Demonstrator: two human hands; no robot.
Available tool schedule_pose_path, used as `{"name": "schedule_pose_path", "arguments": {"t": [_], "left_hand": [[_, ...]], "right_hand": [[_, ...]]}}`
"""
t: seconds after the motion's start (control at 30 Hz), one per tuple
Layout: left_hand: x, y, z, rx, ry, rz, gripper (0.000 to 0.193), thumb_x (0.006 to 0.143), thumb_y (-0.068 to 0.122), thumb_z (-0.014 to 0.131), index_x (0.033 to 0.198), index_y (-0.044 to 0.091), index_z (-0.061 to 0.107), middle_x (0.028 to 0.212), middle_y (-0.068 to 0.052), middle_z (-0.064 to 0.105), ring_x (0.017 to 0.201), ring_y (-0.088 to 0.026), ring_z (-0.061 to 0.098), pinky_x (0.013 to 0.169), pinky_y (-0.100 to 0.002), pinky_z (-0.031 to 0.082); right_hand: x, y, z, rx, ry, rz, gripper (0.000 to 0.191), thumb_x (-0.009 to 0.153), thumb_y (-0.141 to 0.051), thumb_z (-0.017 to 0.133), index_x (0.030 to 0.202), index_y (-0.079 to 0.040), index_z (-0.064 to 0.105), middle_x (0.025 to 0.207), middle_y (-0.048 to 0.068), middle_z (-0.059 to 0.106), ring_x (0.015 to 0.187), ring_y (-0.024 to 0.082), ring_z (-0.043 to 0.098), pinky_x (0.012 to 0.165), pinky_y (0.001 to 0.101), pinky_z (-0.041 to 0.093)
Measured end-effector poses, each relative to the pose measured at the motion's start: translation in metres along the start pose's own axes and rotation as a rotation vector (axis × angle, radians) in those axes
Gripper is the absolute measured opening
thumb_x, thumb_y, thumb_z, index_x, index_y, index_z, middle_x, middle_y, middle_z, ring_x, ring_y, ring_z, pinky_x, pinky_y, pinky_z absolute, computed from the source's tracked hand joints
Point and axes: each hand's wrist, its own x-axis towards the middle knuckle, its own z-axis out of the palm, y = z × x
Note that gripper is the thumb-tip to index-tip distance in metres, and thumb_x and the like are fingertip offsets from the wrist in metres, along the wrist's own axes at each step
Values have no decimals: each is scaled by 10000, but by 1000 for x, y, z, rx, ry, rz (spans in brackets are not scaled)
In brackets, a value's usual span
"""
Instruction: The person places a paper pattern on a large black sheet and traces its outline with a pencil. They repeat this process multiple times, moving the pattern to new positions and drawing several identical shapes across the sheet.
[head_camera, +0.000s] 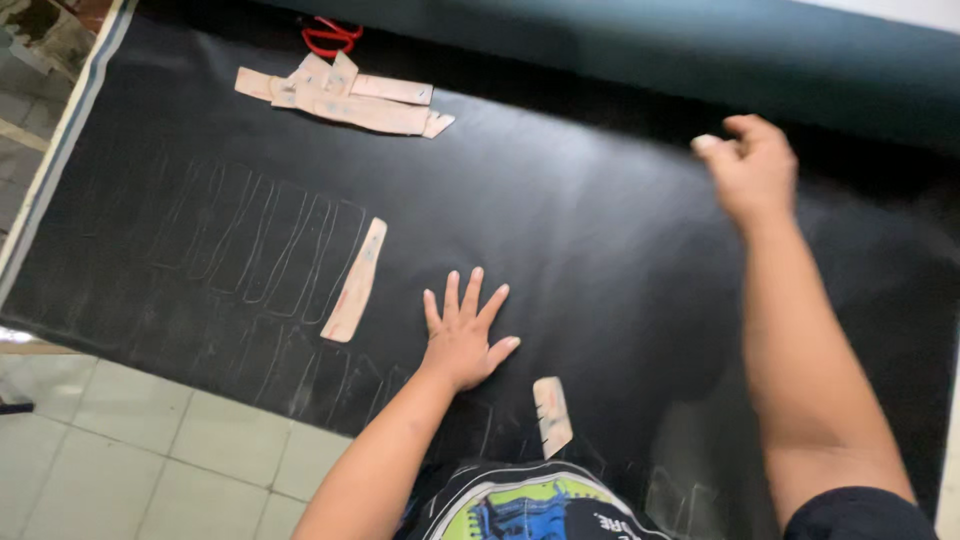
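Black leather sheet (600, 230) spread over surface, chalk pattern outlines on its left part, both hands on or over it.
Left hand (462, 335) flat on sheet, fingers spread, near front edge. Right hand (750, 165) raised toward rolled end of sheet (650, 50), fingers curled; whether it pinches anything, cannot tell. Cardboard template (355, 280) lies just left of left hand beside outlines; smaller template (552, 415) at front edge; template pile (345, 95) far side, red scissor handles (330, 38) behind it.
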Motion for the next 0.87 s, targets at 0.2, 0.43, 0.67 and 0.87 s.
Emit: {"name": "schedule_pose_path", "arguments": {"t": [0.2, 0.43, 0.67, 0.87], "left_hand": [[0, -5, 3, -6, -46, -3, 861, 865, 621, 621, 1594, 301, 292, 1702, -133, 45, 1551, -438, -39, 1156, -727, -34], [5, -39, -2, -92, -115, 112, 796, 838, 478, 702, 1540, 270, 390, 1691, -118, 94, 1541, -412, 38, 1167, -689, 51], [-34, -168, -35, -259, 379, 235, 476, 910, 275, 715, 1352, 131, 612, 1433, -81, 579, 1366, -299, 515, 1148, -513, 373], [-65, -268, -45, -211, 368, 328, 594, 869, 287, 736, 1411, 111, 569, 1462, -123, 536, 1383, -332, 474, 1149, -511, 343]], "right_hand": [[-150, -44, 84, 173, -323, 167, 456, 869, -298, 748, 1236, -36, 683, 1138, 130, 738, 955, 225, 736, 867, 342, 575], [-288, -85, 114, 95, -516, 118, 390, 886, -263, 776, 1178, -12, 714, 1083, 109, 736, 935, 162, 694, 827, 307, 545], [-329, -121, 173, 316, -559, 418, 410, 910, -230, 705, 1263, -26, 672, 1064, 73, 762, 825, 134, 713, 786, 284, 572], [-339, -186, 298, 545, -625, 451, 490, 922, -230, 709, 1354, -18, 617, 1112, 93, 740, 809, 146, 694, 782, 297, 576]]}}
